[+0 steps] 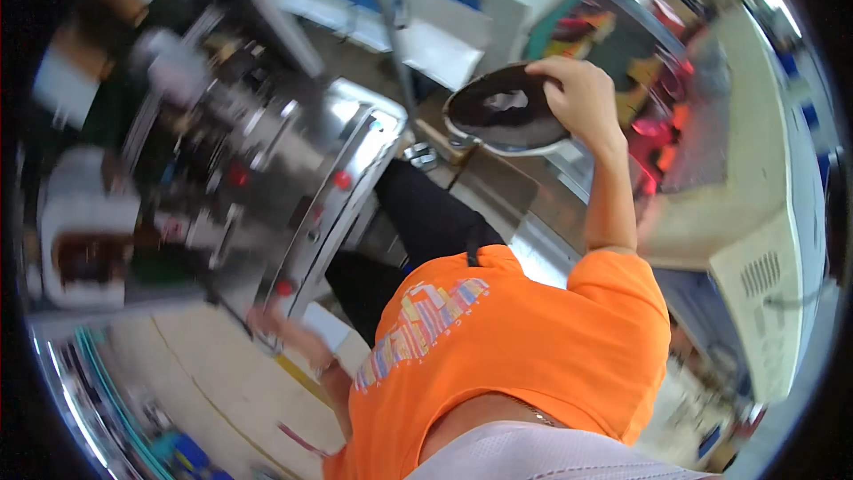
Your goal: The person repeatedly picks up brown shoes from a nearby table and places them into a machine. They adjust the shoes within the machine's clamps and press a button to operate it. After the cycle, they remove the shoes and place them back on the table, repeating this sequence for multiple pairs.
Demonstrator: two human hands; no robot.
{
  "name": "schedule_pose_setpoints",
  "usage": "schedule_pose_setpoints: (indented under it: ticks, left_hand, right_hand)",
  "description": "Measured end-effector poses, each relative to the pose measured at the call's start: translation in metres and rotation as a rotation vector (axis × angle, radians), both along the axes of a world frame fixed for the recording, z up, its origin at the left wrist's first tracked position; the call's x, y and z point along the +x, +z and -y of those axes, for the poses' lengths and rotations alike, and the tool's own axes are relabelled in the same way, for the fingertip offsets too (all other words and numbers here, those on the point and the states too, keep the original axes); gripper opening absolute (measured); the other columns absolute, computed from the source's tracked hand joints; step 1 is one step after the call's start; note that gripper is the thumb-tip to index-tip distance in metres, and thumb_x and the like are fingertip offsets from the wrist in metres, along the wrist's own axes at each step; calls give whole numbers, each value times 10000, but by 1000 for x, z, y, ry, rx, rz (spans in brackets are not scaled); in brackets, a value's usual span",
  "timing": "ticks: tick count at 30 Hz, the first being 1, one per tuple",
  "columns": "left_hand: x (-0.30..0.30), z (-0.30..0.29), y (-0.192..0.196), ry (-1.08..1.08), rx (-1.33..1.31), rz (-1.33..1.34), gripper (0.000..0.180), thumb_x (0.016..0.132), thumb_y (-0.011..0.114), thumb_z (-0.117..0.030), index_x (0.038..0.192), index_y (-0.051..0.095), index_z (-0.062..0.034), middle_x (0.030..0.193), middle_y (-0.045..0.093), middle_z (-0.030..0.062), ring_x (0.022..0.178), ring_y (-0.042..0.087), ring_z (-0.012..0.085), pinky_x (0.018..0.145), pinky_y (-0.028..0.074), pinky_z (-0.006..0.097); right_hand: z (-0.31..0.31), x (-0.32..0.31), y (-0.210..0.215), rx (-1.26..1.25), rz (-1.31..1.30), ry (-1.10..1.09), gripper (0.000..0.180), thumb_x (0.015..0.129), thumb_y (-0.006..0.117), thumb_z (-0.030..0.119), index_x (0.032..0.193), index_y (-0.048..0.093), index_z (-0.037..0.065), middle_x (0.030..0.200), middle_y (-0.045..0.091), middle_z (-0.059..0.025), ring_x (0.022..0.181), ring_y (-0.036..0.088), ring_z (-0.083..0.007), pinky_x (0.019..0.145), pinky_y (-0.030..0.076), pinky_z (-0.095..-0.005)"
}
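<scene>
My right hand (577,98) is raised at the upper right, closed on the edge of a dark oval piece with a pale rim (480,129). A light grey patch shows on the piece's dark face; its exact kind I cannot make out. Low at the left, my left hand (293,338) is smeared by motion beside the lower end of a metal machine (355,147) with red buttons. A thin dark bar or cord (233,313) is close to its fingers. Whether that hand holds anything is hidden by the blur.
On the right stands a cream-coloured machine housing (742,240) with a vented side. Red-lit and yellow pieces (653,138) lie by its opening. A cardboard box (493,185) is below the dark piece. Blurred machine parts fill the left. A pale floor (204,391) shows at lower left.
</scene>
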State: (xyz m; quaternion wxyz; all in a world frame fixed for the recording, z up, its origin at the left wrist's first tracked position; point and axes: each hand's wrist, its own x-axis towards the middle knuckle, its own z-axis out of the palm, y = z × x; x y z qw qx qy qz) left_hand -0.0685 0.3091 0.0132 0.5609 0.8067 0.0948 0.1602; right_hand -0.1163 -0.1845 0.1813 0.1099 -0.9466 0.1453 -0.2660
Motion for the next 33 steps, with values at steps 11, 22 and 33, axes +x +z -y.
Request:
schedule_pose_setpoints:
  ticks: [11, 22, 33]
  left_hand:
    - [72, 99, 162, -662, -1452, -318, 387, 926, 401, -310, 1201, 437, -41, 1185, 509, 114, 1082, 497, 209, 904, 420, 391]
    - [99, 81, 184, -1154, -772, -77, 401, 829, 595, -194, 1169, 463, -26, 1109, 549, 56, 1009, 527, 158, 892, 417, 315]
    - [162, 75, 210, -950, -298, 167, 165, 807, 595, -48, 952, 521, -25, 923, 605, 37, 828, 557, 91, 746, 436, 222]
  right_hand:
    - [-191, 30, -21, -131, 430, 1104, 229, 687, 608, 94, 912, 642, 74, 1119, 566, -127, 908, 571, -235, 725, 470, -305]
    - [-196, 178, -48, 1536, -135, 1096, 321, 901, 457, 276, 1098, 518, 29, 1117, 526, -108, 1003, 510, -153, 871, 416, -304]
    - [-189, 256, -14, 1797, -132, 1417, 82, 842, 569, 117, 904, 575, 65, 869, 613, -5, 772, 566, -80, 711, 448, -222]
